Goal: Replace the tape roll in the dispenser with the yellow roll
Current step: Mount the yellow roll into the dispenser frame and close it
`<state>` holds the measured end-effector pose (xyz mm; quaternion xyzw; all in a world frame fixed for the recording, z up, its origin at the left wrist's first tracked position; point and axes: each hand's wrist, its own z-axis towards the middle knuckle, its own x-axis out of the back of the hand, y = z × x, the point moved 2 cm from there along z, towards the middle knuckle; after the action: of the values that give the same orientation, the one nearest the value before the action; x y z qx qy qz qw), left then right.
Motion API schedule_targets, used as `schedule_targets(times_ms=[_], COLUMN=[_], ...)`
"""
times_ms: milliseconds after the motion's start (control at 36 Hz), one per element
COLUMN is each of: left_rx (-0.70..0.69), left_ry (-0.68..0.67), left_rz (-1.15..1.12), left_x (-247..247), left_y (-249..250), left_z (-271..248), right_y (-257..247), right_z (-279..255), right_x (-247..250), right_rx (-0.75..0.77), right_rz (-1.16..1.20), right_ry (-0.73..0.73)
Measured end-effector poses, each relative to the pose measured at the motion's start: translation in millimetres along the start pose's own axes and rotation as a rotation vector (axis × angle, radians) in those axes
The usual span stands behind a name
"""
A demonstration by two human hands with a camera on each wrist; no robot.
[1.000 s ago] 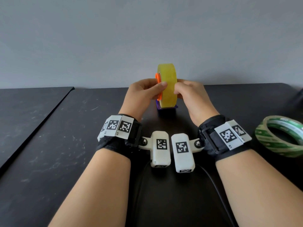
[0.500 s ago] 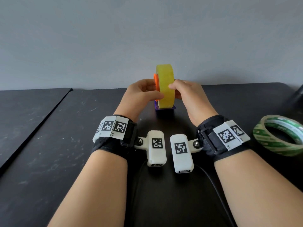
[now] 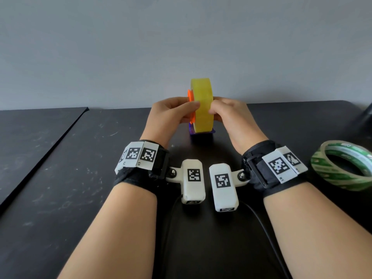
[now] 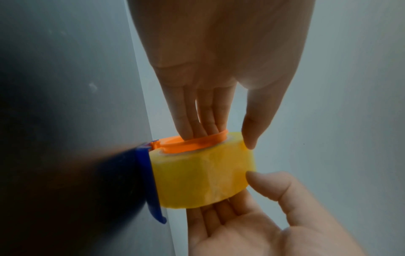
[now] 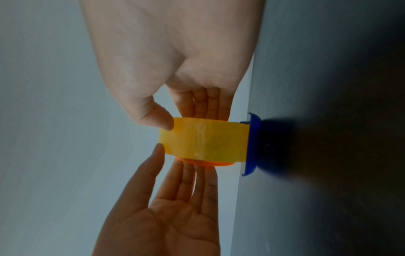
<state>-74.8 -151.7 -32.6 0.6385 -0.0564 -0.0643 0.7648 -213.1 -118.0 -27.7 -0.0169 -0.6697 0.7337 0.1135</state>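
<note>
The yellow roll [image 3: 202, 105] stands on edge at the table's middle, seated on an orange hub [image 3: 190, 97] over the dispenser's blue base [image 3: 192, 131]. My left hand [image 3: 187, 109] presses its fingers [image 4: 188, 124] against the orange hub [image 4: 192, 143], thumb on the roll's rim. My right hand [image 3: 216, 109] holds the opposite face, its thumb [image 5: 157, 119] on the yellow roll [image 5: 203, 140]. The blue base [image 4: 149, 173] touches the roll's lower edge. The rest of the dispenser is hidden behind the roll and hands.
A green-printed tape roll [image 3: 342, 166] lies flat at the right on the black table [image 3: 80, 178]. A seam between table panels runs diagonally at the left. A dark object [image 3: 367, 117] shows at the far right edge. A grey wall stands close behind.
Both thumbs have shifted slightly on the roll's rim. The yellow roll stays upright over the blue base in nearly the same place.
</note>
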Motion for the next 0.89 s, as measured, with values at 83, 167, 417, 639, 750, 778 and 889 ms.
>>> schedule_targets(times_ms=[83,167,417,639,750,778,889], left_rx=[0.002,0.002,0.008,0.019,0.024,0.025,0.013], left_ry=[-0.005,-0.001,0.005,0.008,-0.031,-0.060,-0.087], left_rz=[-0.002,0.001,0.011,0.009,0.033,0.044,0.108], left_x=[0.1,-0.2,-0.8,1.2,1.3,1.0,0.7], left_y=[0.0,0.6,0.7,0.9,1.1,1.4,1.1], left_z=[-0.3,-0.6,-1.3,-1.2,-0.6,-0.6,-0.3], right_y=[0.8,4.2,-6.2,-5.2,-3.6,-2.4,-2.4], right_z=[0.1,0.9,-6.1,-7.2,-4.7,-3.7,-4.5], right_x=[1.3,2.5,0.7,-0.8,-1.4,-0.5,0.9], right_rx=[-0.018,-0.009,-0.042,-0.033,-0.017,-0.025,-0.052], right_rz=[0.007,0.013,-0.003,-0.037,-0.034,-0.037,-0.046], right_ry=[0.038,0.056,0.043,0.041,0.061,0.080,0.108])
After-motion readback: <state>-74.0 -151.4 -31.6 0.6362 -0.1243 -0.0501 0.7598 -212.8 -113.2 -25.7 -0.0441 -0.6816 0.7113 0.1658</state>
